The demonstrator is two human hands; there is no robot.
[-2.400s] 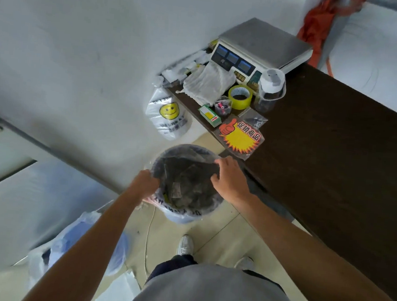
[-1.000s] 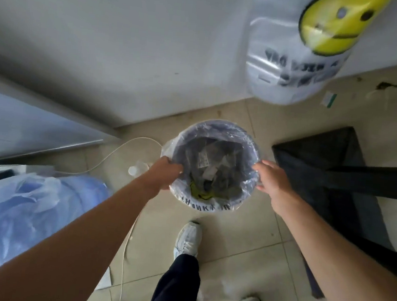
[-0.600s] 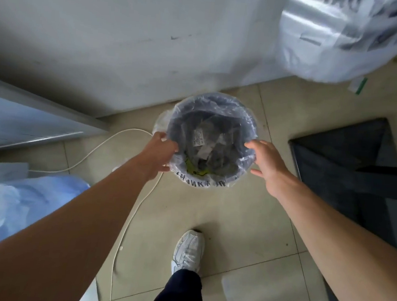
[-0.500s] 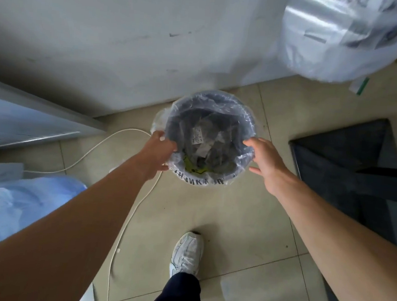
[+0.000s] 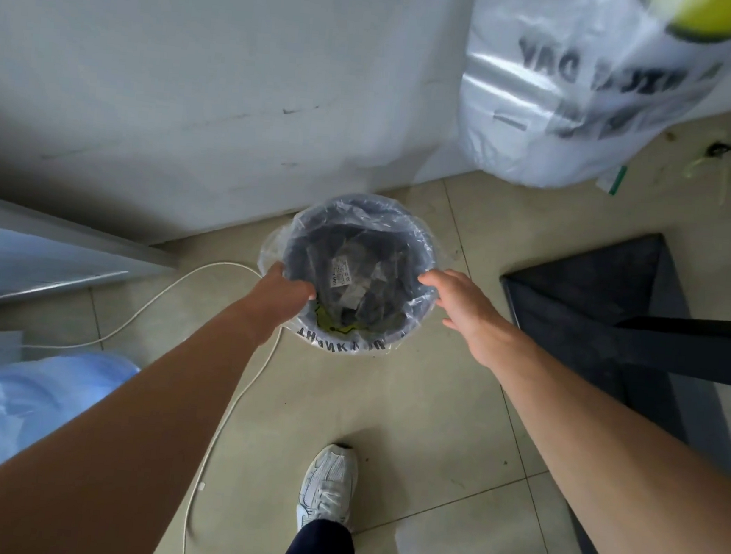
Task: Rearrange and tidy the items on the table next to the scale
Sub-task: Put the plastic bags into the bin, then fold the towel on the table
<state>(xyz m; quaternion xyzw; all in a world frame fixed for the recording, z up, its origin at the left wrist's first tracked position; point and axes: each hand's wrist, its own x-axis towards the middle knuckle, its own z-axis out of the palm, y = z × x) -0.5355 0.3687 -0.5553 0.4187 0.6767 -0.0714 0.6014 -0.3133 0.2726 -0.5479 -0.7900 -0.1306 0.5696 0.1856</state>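
Down on the floor (image 5: 409, 413) sits the bin (image 5: 424, 249), close to the foot of the wall (image 5: 195, 85), upright, mouth facing straight up. A clear liner (image 5: 349, 342) is folded over its rim, with dark lettering showing on the near side. Inside lie grey scraps (image 5: 346, 277), one with a small printed label, and a bit of yellow low at the near edge.

The left hand (image 5: 285, 289) is on the left side of the rim, fingers curled over the edge and gripping bin and liner together. The right hand (image 5: 462, 311) is at the right side, fingers straight and spread wide, holding nothing. Its fingertips reach the liner's crinkled edge, though whether they actually touch it is hard to call.

A white cable (image 5: 167, 299) loops across the tiles just left of the bin and passes under the left forearm. Near the bottom, a white shoe (image 5: 328, 481) stands well apart from the bin, a dark trouser leg above it. To the right lies a dark panel (image 5: 582, 304), crossed by a dark bar (image 5: 693, 349). Up in the top right corner hangs a pale bag (image 5: 569, 96) with blurred black lettering and a yellow patch. At lower left, a crumpled blue bag (image 5: 12, 400), and above it a metal rail (image 5: 48, 249) along the wall.
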